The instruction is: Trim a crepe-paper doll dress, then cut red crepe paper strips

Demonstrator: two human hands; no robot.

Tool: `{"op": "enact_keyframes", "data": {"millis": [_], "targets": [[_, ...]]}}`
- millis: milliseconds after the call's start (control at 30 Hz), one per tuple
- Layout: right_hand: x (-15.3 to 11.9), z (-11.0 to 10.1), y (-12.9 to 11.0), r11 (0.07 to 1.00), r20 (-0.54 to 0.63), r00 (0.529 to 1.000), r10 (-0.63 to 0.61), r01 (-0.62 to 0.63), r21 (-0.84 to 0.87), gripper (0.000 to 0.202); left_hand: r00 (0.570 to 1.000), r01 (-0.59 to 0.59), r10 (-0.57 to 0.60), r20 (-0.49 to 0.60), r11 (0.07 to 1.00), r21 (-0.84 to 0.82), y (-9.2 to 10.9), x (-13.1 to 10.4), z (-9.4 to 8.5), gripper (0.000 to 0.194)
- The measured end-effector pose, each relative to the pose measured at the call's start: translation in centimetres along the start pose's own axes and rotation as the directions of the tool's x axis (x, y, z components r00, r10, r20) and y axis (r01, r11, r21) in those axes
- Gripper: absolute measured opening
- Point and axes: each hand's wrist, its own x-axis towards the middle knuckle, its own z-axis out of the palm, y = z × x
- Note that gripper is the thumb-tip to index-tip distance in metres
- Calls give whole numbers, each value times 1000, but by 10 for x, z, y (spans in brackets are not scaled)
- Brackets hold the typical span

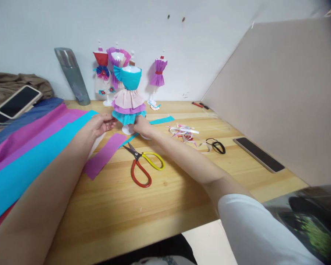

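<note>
Scissors lie on the wooden table with handles spread, and just beyond them stands the miniature mannequin in a tiered turquoise, cream and purple ruffled dress. Careful work at that lowest ruffle would seem to want light fingertips, since the thin material looks easy to crease, and a hand near the white base to keep the narrow stand upright. Beyond the scissors, the right hand has its fingers bent in at the turquoise hem; they are partly hidden, so I cannot tell whether they pinch ruffle or stand. The left hand, beyond and left of the scissors, is loosely open beside the hem's other edge, contact unclear. A purple strip lies left of the scissors.
</note>
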Motion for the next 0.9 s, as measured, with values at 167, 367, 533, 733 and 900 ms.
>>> {"op": "enact_keyframes", "data": {"millis": [167,367,533,733,900], "targets": [[9,11,4,1000,24,1000,13,-13,11,26,994,-64,58,-90,996,-67,11,-9,7,25],[1,24,3,999,-8,1000,26,-26,20,33,947,-312,301,-112,945,-99,15,-21,9,25],[-11,18,5,999,-47,999,-22,23,29,26,881,-466,471,45,880,-92,27,-31,2,19],[-44,5,12,996,13,999,-31,30,79,17,792,-542,501,350,840,25,52,-56,9,11],[-81,-19,3,953,208,972,-108,42,300,27,816,-548,308,488,682,484,59,-87,58,11]]}}
